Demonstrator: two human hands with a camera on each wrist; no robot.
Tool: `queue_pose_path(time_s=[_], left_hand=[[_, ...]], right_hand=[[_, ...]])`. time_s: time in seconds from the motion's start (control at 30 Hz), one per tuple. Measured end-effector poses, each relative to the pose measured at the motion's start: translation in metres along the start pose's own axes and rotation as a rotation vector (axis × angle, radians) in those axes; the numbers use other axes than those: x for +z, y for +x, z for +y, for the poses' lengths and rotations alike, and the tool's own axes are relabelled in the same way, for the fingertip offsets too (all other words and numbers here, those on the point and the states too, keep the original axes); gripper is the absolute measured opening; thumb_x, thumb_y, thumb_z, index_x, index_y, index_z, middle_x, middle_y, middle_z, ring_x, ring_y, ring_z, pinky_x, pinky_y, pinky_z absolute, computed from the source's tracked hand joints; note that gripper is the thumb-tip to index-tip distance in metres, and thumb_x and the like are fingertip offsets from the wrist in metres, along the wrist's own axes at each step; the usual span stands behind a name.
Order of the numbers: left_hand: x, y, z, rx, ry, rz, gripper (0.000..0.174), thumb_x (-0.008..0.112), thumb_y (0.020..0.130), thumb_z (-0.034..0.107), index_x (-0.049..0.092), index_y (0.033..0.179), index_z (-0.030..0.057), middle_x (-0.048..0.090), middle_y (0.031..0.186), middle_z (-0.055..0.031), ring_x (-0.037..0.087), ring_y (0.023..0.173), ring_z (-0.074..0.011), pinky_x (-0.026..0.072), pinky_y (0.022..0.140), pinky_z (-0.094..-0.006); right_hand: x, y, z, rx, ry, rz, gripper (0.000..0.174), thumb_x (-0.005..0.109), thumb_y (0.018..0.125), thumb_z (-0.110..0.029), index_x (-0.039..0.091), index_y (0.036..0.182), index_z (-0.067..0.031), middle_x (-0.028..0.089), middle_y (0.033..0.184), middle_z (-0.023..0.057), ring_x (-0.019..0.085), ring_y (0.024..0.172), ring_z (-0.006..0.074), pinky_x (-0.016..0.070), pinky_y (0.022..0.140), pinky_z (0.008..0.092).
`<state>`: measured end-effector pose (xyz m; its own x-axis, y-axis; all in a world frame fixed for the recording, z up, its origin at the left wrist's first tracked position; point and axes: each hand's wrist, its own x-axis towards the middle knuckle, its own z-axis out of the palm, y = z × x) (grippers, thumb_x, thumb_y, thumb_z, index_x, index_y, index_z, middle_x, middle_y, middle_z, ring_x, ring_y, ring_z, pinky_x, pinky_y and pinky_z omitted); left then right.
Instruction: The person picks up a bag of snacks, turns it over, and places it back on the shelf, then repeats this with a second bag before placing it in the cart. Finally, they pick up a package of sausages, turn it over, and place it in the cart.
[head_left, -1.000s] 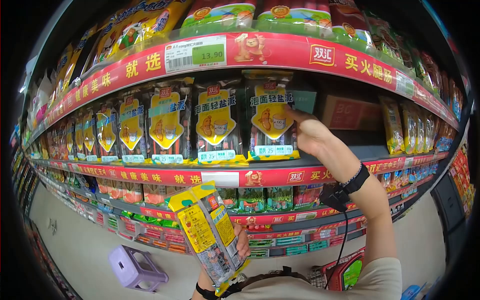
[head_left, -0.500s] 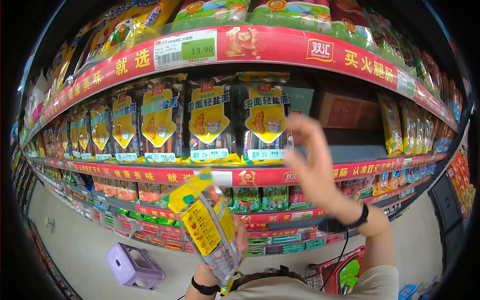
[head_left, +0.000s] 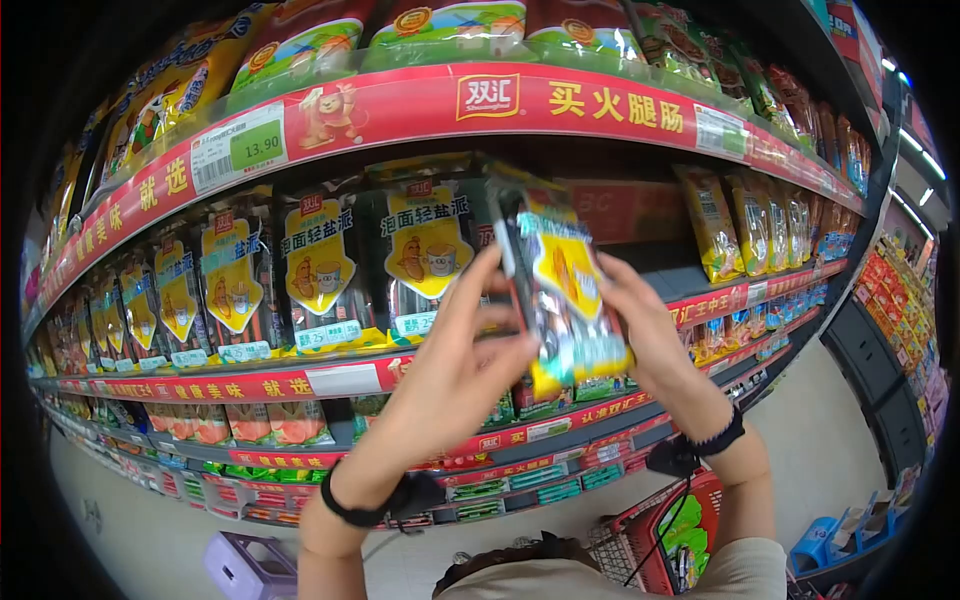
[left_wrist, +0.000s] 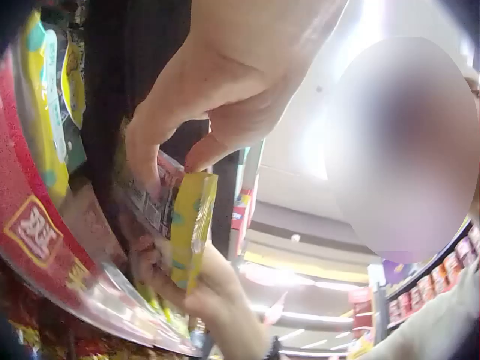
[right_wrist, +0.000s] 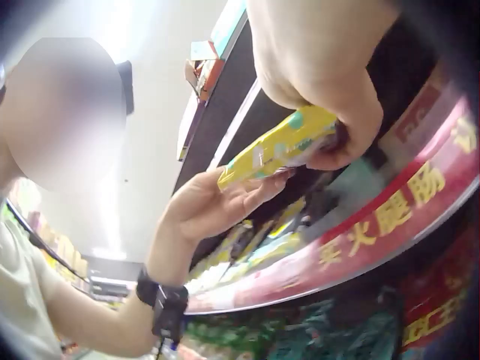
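- Left hand (head_left: 455, 365) pinches yellow-and-black plastic sausage pack (head_left: 565, 290), centre frame; right hand (head_left: 645, 335) grips opposite edge.
- Two-sided hold probably keeps floppy pack upright before red-edged shelf (head_left: 200, 388).

The upper shelf rail (head_left: 400, 105) bears a price tag (head_left: 240, 148) reading 13.90, the logo 双汇 and 买火腿肠 in yellow. The shelved packs (head_left: 318, 262) read 泡面轻盐派, with 25 below. The lower rail (head_left: 200, 388) reads 健康美味 就选. The held pack (head_left: 565, 290) has print too blurred to read.
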<state>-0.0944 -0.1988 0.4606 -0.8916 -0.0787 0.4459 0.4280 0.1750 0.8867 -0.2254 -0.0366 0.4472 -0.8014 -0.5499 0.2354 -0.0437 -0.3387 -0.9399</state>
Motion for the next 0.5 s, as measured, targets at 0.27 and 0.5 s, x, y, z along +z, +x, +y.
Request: queue_pose_path(time_s=[0.27,0.5], left_hand=[[0.005,0.056,-0.041,0.316,0.843,0.278,0.055,0.055,0.088,0.009,0.032,0.137,-0.0007,0.043,0.132,-0.0224,0.047,0.118,-0.0322,0.037,0.099,-0.0393],[-0.011,-0.064,0.006,1.108,0.448,0.731,0.016,0.054,0.087,0.017,0.054,0.096,0.0036,0.054,0.111,-0.016,0.052,0.107,-0.0254,0.0423,0.09,-0.0387]], right_hand=[[-0.02,0.067,0.007,-0.088,-0.459,0.027,0.045,0.053,0.092,-0.014,0.036,0.131,-0.0001,0.052,0.091,0.0043,0.047,0.078,0.0084,0.0417,0.07,0.0242],[-0.01,0.077,0.008,-0.215,-0.426,-0.077,0.049,0.052,0.092,-0.01,0.031,0.135,-0.0019,0.054,0.115,0.0115,0.052,0.094,0.0153,0.0415,0.081,0.0267]])
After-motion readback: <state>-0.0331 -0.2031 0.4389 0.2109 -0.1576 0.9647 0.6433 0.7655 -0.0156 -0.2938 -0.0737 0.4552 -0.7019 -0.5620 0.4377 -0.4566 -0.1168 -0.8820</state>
